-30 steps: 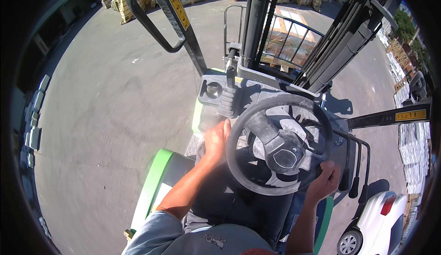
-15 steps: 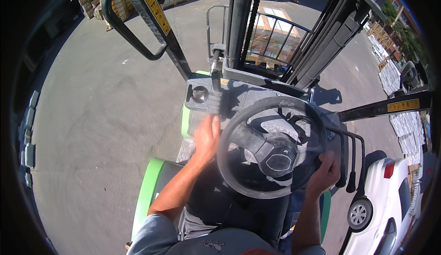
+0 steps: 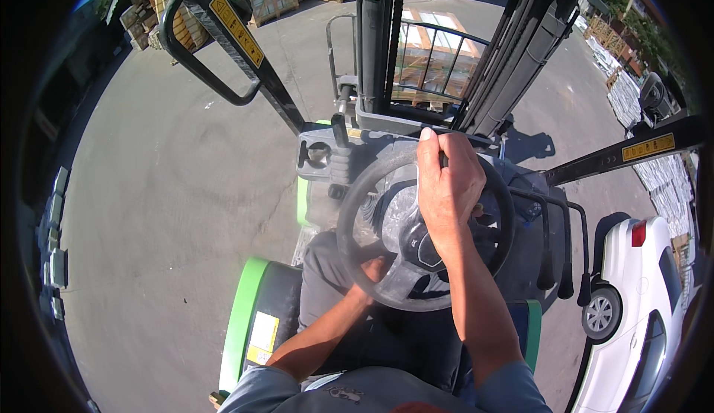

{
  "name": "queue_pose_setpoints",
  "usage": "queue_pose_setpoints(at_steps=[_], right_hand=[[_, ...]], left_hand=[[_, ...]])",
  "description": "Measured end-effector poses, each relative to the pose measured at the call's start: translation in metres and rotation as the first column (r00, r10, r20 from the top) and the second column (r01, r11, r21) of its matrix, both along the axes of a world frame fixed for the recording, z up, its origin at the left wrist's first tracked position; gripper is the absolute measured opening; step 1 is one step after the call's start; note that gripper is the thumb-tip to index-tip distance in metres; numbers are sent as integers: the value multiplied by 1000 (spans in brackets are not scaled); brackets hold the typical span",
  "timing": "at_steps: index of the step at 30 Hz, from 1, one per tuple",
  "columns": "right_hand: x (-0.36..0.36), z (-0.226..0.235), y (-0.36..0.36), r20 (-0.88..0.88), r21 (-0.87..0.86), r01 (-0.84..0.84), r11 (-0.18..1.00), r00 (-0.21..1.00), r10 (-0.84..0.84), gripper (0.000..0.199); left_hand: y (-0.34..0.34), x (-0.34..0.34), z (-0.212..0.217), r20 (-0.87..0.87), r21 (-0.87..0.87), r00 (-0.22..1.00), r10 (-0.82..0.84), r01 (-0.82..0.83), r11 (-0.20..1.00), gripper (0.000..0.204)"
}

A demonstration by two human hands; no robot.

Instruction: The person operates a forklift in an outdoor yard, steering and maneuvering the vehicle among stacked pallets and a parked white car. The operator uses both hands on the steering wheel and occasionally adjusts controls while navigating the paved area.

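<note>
White car [image 3: 634, 286] and distant wooden crates [image 3: 274, 2]

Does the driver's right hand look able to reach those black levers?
Probably yes: the right hand is on the steering wheel and must let go, but nothing visible blocks the black levers.

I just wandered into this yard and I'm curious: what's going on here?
A person sits at the controls of a forklift. The right hand is closed at the upper part of the steering wheel. The left hand is low by the wheel's left side, partly hidden by the rim, so its grip isn't clear. Neither hand is on the black levers to the right. A crated load stands ahead, beyond the mast.
</note>
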State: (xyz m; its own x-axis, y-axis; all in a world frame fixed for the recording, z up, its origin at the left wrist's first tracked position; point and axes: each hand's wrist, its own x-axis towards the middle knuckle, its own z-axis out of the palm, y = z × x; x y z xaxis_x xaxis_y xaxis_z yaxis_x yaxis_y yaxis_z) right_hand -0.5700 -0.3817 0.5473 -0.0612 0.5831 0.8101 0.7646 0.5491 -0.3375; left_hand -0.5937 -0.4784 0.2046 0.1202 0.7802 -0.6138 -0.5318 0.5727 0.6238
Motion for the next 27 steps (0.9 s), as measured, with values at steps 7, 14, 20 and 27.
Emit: queue_pose_setpoints(at_steps=[7, 14, 20, 27], right_hand=[[-81, -89, -102, 184, -88, -259, 962, 945, 271, 24], [124, -93, -188, 130, -138, 67, 988, 990, -49, 20], [119, -28, -68, -195, 61, 170, 984, 969, -155, 30], [30, -37, -39, 30, 149, -112, 982, 994, 109, 27]], left_hand=[[-68, -18, -50, -292, 219, 899, -326, 395, 892, 41], [-64, 26, -120, -365, 350, 906, -216, 348, 870, 35], [-58, 53, -142, -500, 371, 859, -106, 323, 871, 38], [-58, 87, -129, -529, 236, 832, -164, 331, 914, 46]])
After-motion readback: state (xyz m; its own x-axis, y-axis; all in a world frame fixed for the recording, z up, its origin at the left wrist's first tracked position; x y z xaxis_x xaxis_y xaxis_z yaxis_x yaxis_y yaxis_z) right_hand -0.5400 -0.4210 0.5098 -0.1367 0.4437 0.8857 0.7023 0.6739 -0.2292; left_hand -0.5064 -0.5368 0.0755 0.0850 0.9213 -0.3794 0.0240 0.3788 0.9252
